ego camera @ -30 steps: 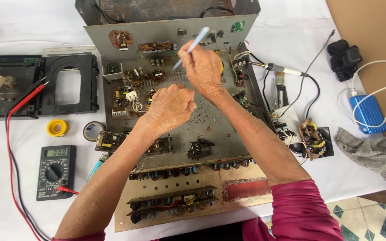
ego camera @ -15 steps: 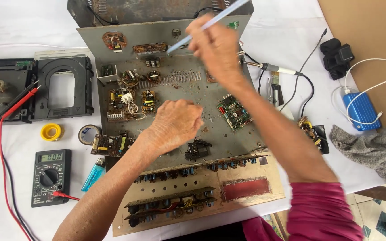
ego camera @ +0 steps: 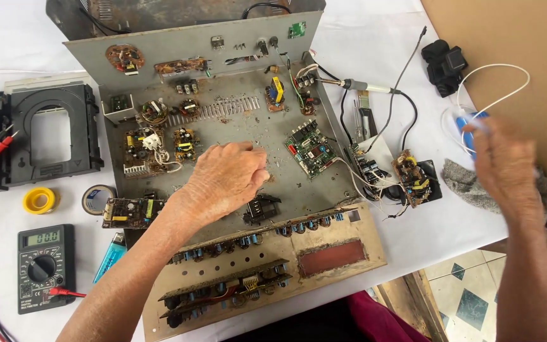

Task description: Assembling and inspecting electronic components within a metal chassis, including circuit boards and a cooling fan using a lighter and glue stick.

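The left hand (ego camera: 229, 180) rests knuckles-up on the grey metal chassis (ego camera: 235, 136), fingers curled loosely together; whether its grip pinches anything underneath cannot be told. The right hand (ego camera: 504, 168) is off the chassis at three o'clock, blurred, over a blue object (ego camera: 470, 123) with a looping white cable (ego camera: 508, 79); its fingers look closed, perhaps around something thin, but the blur hides what.

Around the left hand, small circuit boards sit on the chassis: a green board (ego camera: 310, 149) at two o'clock, a cluster of parts (ego camera: 150, 145) at ten o'clock, a black component (ego camera: 261, 208) just beside it at five o'clock. The chassis floor looks dusty.

To do this well, I judge the left hand should keep steadying the chassis flat while staying clear of loose wires and solder points.

Further out on the white surface (ego camera: 375, 50): a soldering iron (ego camera: 362, 85) at one o'clock, a multimeter (ego camera: 44, 266) at eight o'clock, yellow tape (ego camera: 38, 200), a grey rag (ego camera: 470, 183). Tiled floor (ego camera: 463, 297) shows at the lower right.
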